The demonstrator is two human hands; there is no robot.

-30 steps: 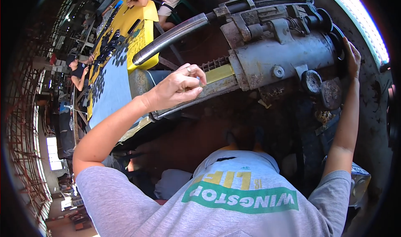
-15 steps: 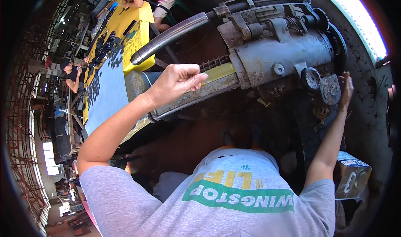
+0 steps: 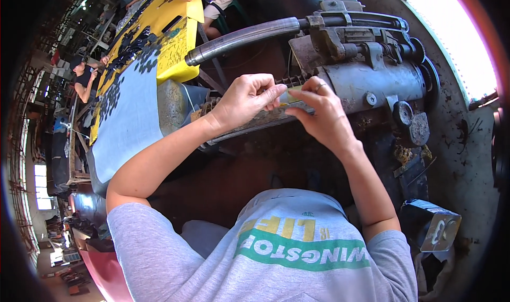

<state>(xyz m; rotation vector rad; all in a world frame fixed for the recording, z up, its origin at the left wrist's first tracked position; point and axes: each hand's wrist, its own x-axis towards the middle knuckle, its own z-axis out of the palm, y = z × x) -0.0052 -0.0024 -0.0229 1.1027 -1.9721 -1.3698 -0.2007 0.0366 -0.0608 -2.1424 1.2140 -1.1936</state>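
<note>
Over the bed of a worn grey machine [image 3: 372,86], my two hands come close together. My left hand [image 3: 249,100] is closed in a pinch, thumb against fingertips; whatever it holds is too small to make out. Facing it from the right, my right hand [image 3: 326,113] has its fingers curved and its thumb apart, with a gap between them. Its fingertips nearly meet the left thumb. A yellow strip [image 3: 293,96] on the machine bed shows partly between the hands. Beyond them a thick metal roller [image 3: 244,38] slants out from the machine.
To the left, a table carries a yellow sheet [image 3: 179,45] and a light blue sheet [image 3: 130,129] with several dark round pieces. Two people sit beyond it. A metal can [image 3: 433,225] stands at lower right. Gears [image 3: 417,49] and a handwheel [image 3: 402,114] are on the machine's right side.
My right hand has swung in from the machine's far right to meet my left hand. The left hand stays pinched and sits a little farther right in view. The view has shifted slightly.
</note>
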